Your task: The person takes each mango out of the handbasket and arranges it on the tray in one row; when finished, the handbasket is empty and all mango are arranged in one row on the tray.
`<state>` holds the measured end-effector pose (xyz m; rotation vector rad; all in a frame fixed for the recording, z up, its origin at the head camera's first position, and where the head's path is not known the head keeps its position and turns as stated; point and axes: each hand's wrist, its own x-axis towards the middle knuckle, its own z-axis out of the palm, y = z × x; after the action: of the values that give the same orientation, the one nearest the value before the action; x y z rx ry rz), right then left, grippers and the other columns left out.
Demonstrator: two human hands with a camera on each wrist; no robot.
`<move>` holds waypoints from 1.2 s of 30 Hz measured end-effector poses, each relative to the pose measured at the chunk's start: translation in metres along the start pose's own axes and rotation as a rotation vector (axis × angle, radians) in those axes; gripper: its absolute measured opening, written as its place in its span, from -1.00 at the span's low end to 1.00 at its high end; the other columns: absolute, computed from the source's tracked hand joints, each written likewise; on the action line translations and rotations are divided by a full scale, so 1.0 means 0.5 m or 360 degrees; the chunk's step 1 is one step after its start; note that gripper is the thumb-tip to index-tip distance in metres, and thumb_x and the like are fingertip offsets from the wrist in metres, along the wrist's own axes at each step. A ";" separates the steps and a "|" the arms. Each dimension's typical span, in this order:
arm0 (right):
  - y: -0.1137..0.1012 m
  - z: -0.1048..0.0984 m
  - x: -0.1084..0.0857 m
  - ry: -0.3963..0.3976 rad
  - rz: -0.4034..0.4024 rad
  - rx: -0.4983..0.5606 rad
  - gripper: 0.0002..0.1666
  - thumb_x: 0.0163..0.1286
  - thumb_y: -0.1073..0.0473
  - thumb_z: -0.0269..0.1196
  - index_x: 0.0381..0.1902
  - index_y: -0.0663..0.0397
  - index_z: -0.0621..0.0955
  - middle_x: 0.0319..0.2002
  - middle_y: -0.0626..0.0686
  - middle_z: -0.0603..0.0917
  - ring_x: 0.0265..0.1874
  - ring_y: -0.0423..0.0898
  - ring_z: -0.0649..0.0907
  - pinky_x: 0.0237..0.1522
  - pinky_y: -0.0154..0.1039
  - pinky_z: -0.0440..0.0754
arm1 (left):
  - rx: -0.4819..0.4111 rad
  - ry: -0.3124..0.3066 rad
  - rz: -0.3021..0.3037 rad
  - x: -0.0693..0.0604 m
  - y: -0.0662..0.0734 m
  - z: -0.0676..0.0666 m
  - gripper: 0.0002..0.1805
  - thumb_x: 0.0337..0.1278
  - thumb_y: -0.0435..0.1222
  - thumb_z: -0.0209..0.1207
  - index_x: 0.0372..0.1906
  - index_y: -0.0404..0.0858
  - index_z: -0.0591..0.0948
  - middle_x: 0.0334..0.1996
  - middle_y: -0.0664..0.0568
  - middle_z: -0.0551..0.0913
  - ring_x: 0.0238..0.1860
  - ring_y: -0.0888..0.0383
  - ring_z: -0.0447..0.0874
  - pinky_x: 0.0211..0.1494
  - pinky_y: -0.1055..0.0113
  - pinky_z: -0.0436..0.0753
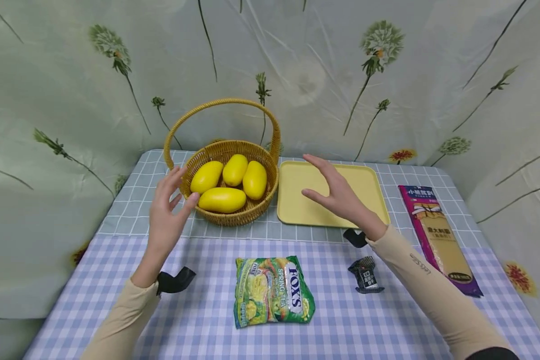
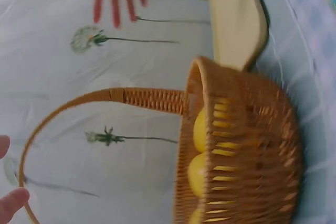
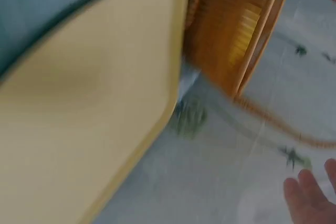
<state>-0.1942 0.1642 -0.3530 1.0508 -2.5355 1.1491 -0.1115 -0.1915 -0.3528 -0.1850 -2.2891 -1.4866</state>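
A wicker basket with a tall handle holds several yellow mangoes. My left hand is at the basket's left side, thumb and fingers spread, gripping nothing; whether it touches the rim I cannot tell. In the left wrist view the basket fills the lower right, with fingertips at the left edge. My right hand hovers over the yellow tray, thumb and fingers apart, holding nothing. The right wrist view shows the tray and fingers at lower right.
A green candy bag lies at the front centre. A small black packet lies right of it, and a purple noodle package is at the far right. Flowered cloth hangs behind the table.
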 end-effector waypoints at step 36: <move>-0.059 0.288 0.238 -0.1058 -0.0051 0.0479 -0.47 0.29 0.43 0.14 0.24 0.11 0.49 0.27 0.03 0.44 0.27 -0.09 0.34 0.30 -0.31 0.23 | -0.0985 -0.0029 -0.0834 -0.033 -0.156 0.047 -0.41 0.43 -0.34 -0.02 0.48 -0.19 0.14 0.49 0.15 -0.13 0.37 0.02 0.12 0.39 -0.01 0.23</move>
<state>-0.2436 -0.0151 -0.3857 1.7973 -2.8415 1.3824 -0.1277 -0.2017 -0.4339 0.2564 -1.8947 -2.4364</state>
